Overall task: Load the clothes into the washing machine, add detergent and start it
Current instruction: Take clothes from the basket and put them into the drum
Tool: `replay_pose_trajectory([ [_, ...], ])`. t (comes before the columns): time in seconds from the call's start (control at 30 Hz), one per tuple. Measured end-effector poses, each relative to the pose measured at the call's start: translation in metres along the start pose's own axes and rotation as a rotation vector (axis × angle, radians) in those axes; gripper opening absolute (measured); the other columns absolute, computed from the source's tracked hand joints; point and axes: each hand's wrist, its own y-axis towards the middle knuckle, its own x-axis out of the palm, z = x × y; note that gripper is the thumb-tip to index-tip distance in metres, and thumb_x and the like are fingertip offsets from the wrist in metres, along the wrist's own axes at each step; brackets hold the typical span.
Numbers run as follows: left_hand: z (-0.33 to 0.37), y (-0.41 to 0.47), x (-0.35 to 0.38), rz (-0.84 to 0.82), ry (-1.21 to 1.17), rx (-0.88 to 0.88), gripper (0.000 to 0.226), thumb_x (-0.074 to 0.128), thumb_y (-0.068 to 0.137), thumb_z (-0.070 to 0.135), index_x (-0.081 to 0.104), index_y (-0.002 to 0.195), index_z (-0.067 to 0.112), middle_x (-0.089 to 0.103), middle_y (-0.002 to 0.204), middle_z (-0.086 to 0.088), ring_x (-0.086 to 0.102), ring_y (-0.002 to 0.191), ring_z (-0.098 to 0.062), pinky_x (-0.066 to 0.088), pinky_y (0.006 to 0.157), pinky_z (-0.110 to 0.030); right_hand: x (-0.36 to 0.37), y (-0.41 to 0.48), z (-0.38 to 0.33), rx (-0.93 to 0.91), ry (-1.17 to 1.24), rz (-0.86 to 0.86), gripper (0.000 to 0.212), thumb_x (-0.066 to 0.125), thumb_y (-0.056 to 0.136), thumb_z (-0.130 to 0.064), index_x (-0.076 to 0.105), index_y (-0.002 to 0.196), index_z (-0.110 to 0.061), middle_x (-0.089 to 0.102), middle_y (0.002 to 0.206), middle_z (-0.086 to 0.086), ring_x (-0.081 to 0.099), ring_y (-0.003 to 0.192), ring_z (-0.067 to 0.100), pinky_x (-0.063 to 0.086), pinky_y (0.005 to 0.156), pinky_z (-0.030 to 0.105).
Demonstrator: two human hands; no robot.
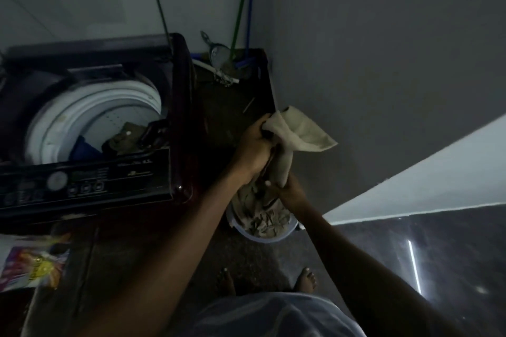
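The left grip (254,145) sits just past the centre of the view toward three o'clock, its fingers curled tight round the bunched upper part of a beige cloth (301,131); a loose flap of that cloth fans out from the fist toward two o'clock. The right grip (290,191) is at five o'clock of the left one, fingers closed on the lower hanging part of the same cloth; both hold it in the air. Directly below them, at six o'clock, stands a pale bucket (260,238) on the floor, filled with a crumpled pile of clothes (262,217) in similar dull tones; whether the held cloth still touches the pile cannot be told.

The washing machine (178,117) fills the nine o'clock side, a dark top-loader with its lid (68,8) raised; the white drum (82,107) is open, and in it lie a brownish garment (123,139) and a blue garment (82,149). The control panel (82,180) runs along the machine's near edge. At eight o'clock a bright detergent packet (32,268) lies on a low surface; at twelve o'clock a green handle (241,8) and a blue handle (249,8) lean in the corner.
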Motion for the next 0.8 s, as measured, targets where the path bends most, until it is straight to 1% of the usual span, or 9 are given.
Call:
replay_pose_trajectory([
  [0.07,0.009,0.001,-0.02,0.04,0.028,0.055,0.031,0.041,0.099,-0.006,0.06,0.108,0.017,0.062,0.1,0.007,0.06,0.087,0.003,0.051,0.081,-0.017,-0.001,-0.001,-0.014,0.097,0.049,0.016,0.038,0.065,0.089,-0.033,0.06,0.121,-0.014,0.066,0.114,0.007,0.063,0.106,0.024,0.052,0.09,0.044],
  [0.13,0.009,0.001,-0.045,0.04,0.115,0.093,0.032,0.041,0.095,-0.004,0.057,0.105,0.021,0.061,0.099,0.008,0.06,0.088,0.003,0.05,0.082,-0.019,-0.007,-0.001,-0.031,0.073,0.118,0.049,0.03,0.056,0.093,-0.017,0.061,0.119,-0.003,0.063,0.11,0.008,0.061,0.102,0.024,0.048,0.084,0.035],
  [0.27,-0.009,0.004,-0.084,0.019,0.642,0.081,0.032,0.037,0.085,-0.004,0.052,0.104,0.017,0.054,0.108,-0.007,0.056,0.106,-0.026,0.045,0.092,-0.04,-0.025,0.003,-0.076,0.001,0.178,0.131,0.021,0.05,0.094,-0.004,0.064,0.11,-0.002,0.064,0.102,0.006,0.059,0.099,0.02,0.045,0.075,0.022],
  [0.33,-0.018,0.003,-0.094,-0.04,0.875,-0.032,0.025,0.046,0.09,0.01,0.046,0.115,0.014,0.045,0.116,-0.009,0.048,0.115,-0.031,0.042,0.097,-0.046,-0.033,0.001,-0.104,-0.056,0.19,0.127,0.02,0.047,0.093,-0.006,0.064,0.102,-0.005,0.065,0.097,0.006,0.059,0.09,0.016,0.044,0.075,0.024],
  [0.43,-0.023,0.002,-0.089,-0.154,1.048,-0.072,0.071,0.069,0.074,0.054,0.038,0.127,0.019,0.036,0.126,-0.007,0.039,0.123,-0.029,0.042,0.099,-0.046,-0.041,0.002,-0.155,-0.159,0.183,0.104,0.022,0.043,0.09,-0.007,0.061,0.099,0.0,0.064,0.093,0.012,0.059,0.082,0.017,0.048,0.072,0.03],
  [0.5,-0.022,0.002,-0.075,-0.146,0.99,-0.01,0.102,0.074,0.059,0.072,0.032,0.139,0.024,0.033,0.135,-0.005,0.034,0.129,-0.027,0.042,0.103,-0.046,-0.038,0.002,-0.191,-0.23,0.145,0.056,0.024,0.041,0.088,-0.005,0.058,0.103,0.002,0.064,0.099,0.02,0.062,0.088,0.028,0.052,0.076,0.038],
  [0.53,-0.019,0.003,-0.067,-0.095,0.901,0.02,0.107,0.077,0.059,0.07,0.031,0.143,0.023,0.034,0.139,-0.005,0.035,0.13,-0.025,0.042,0.103,-0.045,-0.036,0.002,-0.208,-0.257,0.136,0.024,0.025,0.041,0.088,-0.006,0.057,0.104,0.003,0.063,0.099,0.023,0.062,0.089,0.033,0.053,0.076,0.041],
  [0.67,0.0,0.017,-0.047,0.193,0.485,0.009,0.057,0.076,0.081,0.038,0.056,0.129,0.014,0.061,0.125,-0.009,0.06,0.115,-0.026,0.052,0.092,-0.038,-0.046,-0.006,-0.246,-0.295,0.25,-0.094,0.019,0.047,0.096,-0.006,0.057,0.106,0.007,0.063,0.093,0.015,0.063,0.083,0.021,0.054,0.075,0.032],
  [0.8,0.014,0.027,-0.051,0.297,0.388,0.032,0.051,0.071,0.086,0.022,0.058,0.134,0.012,0.065,0.126,-0.01,0.061,0.116,-0.025,0.051,0.098,-0.04,-0.079,-0.015,-0.23,-0.389,0.152,-0.13,0.026,0.063,0.089,-0.009,0.059,0.114,-0.013,0.065,0.111,0.001,0.062,0.099,0.008,0.051,0.087,0.023],
])
